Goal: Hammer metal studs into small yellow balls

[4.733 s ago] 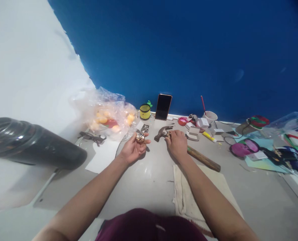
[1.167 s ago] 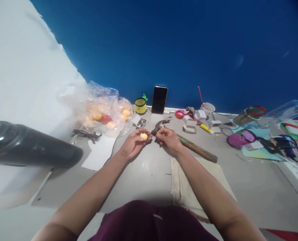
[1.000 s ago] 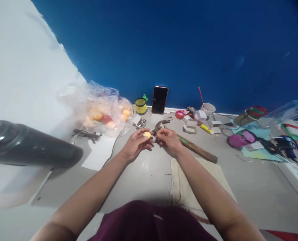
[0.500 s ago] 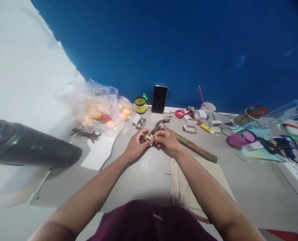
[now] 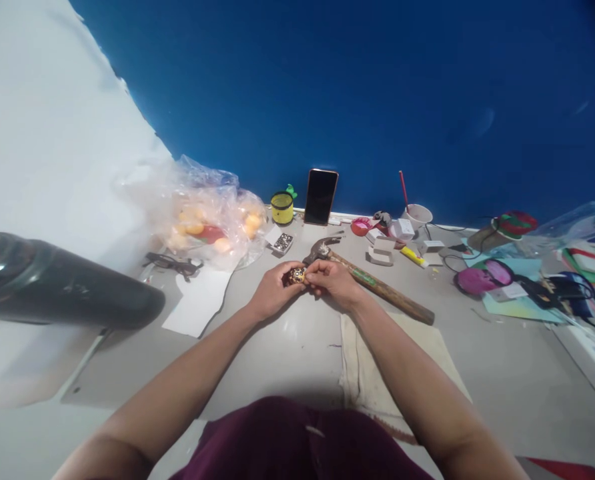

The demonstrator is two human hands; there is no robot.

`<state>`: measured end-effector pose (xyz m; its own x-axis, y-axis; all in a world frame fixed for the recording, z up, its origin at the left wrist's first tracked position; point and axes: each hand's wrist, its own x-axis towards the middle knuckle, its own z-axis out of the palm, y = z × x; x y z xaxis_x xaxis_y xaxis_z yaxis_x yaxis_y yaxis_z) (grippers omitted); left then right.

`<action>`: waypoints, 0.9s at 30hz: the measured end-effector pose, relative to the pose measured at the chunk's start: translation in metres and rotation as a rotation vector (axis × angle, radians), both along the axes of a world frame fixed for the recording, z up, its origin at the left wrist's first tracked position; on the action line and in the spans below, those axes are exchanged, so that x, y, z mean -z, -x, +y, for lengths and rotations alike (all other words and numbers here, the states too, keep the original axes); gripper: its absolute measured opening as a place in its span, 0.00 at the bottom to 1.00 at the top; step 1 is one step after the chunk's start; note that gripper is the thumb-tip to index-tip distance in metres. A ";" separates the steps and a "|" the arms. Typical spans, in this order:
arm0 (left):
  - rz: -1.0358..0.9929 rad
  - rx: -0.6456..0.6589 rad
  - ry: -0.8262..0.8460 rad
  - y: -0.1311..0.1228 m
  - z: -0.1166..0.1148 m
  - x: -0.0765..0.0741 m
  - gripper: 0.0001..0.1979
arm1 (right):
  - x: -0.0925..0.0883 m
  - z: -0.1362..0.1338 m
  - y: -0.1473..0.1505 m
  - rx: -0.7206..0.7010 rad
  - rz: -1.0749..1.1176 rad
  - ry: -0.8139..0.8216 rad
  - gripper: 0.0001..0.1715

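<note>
A small round ball (image 5: 296, 275), yellowish-brown with shiny metallic dots over it, is held in my left hand (image 5: 272, 291), thumb on the near side and fingers curled round the far side. My right hand (image 5: 333, 283) pinches at the ball's right side, thumb and forefinger together. Anything between those fingertips is too small to make out. Just beyond the hands lies a claw hammer (image 5: 377, 288), its head near my right fingers and its wooden handle running right. A small open box (image 5: 281, 244) of tiny metallic pieces stands behind my left hand.
A phone (image 5: 321, 197) leans at the wall beside a yellow cup (image 5: 282, 208). Fruit in plastic bags (image 5: 202, 220), glasses (image 5: 173, 264) and white paper (image 5: 197, 307) lie left. A cloth (image 5: 392, 373) is under my right forearm. A dark cylinder (image 5: 67, 283) juts in from the left.
My left fingers and the ball have shifted slightly, and the ball looks turned a little. The right hand still pinches at its side. The whole view has moved very slightly.
</note>
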<state>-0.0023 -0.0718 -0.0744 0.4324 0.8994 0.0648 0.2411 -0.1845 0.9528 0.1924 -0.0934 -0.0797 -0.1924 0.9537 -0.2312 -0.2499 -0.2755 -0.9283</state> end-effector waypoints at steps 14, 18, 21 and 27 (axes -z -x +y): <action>0.034 -0.019 0.000 -0.001 -0.002 -0.008 0.17 | -0.003 -0.001 0.004 0.010 -0.066 -0.038 0.19; 0.083 -0.013 -0.025 -0.001 -0.003 -0.011 0.15 | -0.004 -0.003 0.005 0.030 -0.112 -0.081 0.19; 0.086 -0.015 -0.011 -0.002 -0.005 -0.012 0.15 | -0.004 -0.002 0.003 0.012 -0.098 -0.076 0.21; 0.002 -0.021 0.078 -0.004 -0.006 -0.008 0.18 | 0.000 0.000 -0.003 -0.044 -0.056 -0.036 0.23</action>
<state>0.0017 -0.0776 -0.0667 0.4138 0.9103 -0.0069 0.2463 -0.1047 0.9635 0.1955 -0.0936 -0.0797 -0.2219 0.9526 -0.2084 -0.1854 -0.2510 -0.9501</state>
